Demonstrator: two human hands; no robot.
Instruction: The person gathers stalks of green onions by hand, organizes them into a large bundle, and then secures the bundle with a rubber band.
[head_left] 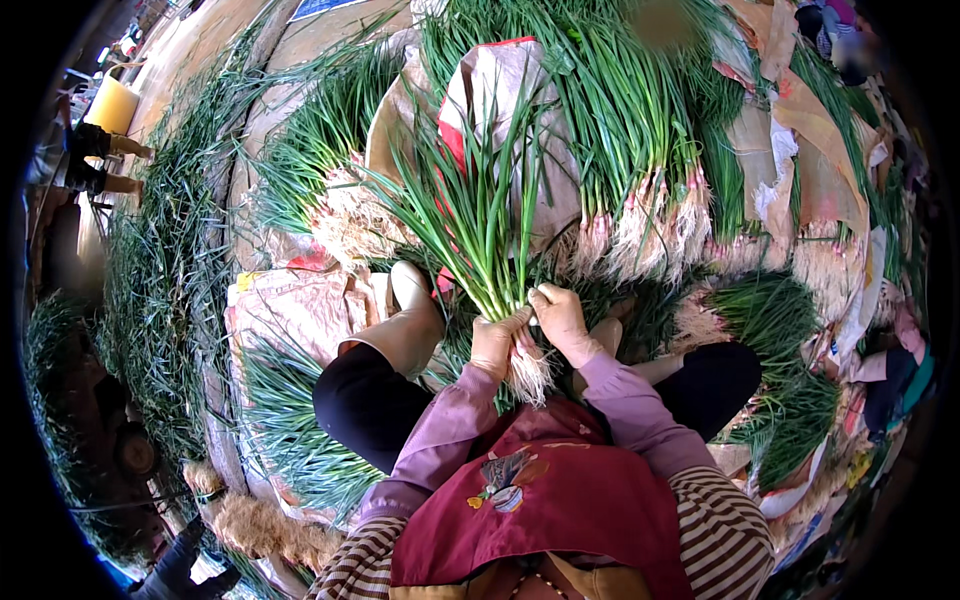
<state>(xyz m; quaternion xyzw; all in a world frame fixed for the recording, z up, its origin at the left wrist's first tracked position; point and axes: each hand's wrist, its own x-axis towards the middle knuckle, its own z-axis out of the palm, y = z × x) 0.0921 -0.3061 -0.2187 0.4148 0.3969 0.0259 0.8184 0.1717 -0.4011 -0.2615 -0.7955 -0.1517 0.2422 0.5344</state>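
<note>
The red apron [540, 480] is nearest, just below the bunch [492, 272]. The bunch — green onions, roots toward the apron, leaves fanned away — is in the left hand [495, 342], its fingers closed around the pale stems just above the roots. The right hand [560, 318] is at the bunch's right edge, its fingers nearly pinched together; I cannot tell whether they hold a stem. Left of the bunch is a boot [412, 300]; right of it, another boot [612, 325] is mostly hidden behind the right hand. Beyond, the bunch's leaves partly cover a pale sack [563, 190], with an onion heap [640, 150] to its right. Far left of the bunch stands a yellow bucket [113, 105] — near it, a person's legs [85, 160], dark and hard to make out.
</note>
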